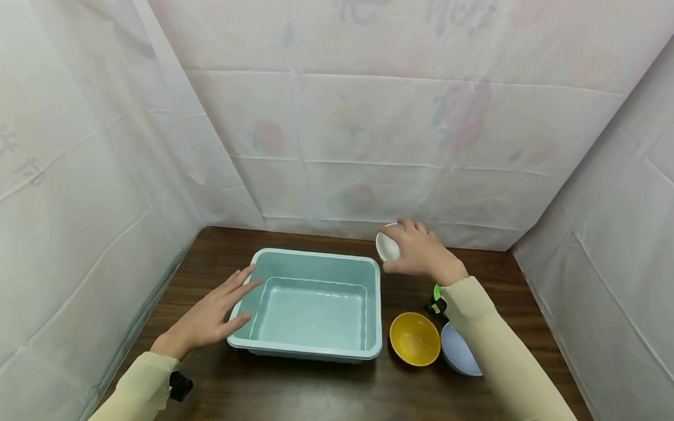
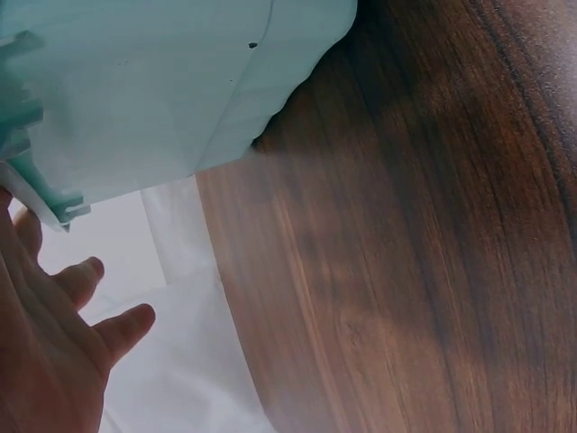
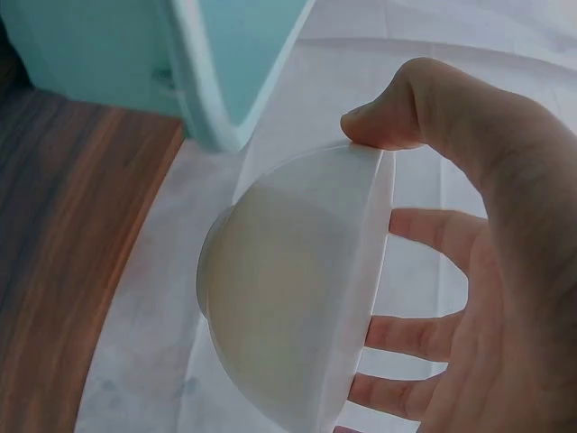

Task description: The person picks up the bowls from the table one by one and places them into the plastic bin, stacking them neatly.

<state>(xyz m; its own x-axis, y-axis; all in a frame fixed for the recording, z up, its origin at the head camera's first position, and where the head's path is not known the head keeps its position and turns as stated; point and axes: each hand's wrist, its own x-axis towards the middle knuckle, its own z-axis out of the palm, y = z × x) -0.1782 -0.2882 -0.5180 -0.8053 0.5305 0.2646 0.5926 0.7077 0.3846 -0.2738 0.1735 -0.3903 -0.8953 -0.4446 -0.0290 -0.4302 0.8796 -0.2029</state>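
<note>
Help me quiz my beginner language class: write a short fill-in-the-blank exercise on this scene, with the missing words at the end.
1. The right hand holds a bowl whose colour is ____.
2. In the head view, the tub stands to the ____ of the yellow bowl.
3. Counting the held one, ____ bowls are visible.
4. The table is ____ in colour.

Missing words: white; left; three; brown.

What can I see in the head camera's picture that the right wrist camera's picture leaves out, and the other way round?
Only the head view shows the left hand, the yellow bowl and the light blue bowl.

Only the right wrist view shows the foot ring of the white bowl.

Both show the right hand holding that bowl, the pale teal basin, the wooden tabletop and white sheeting.
</note>
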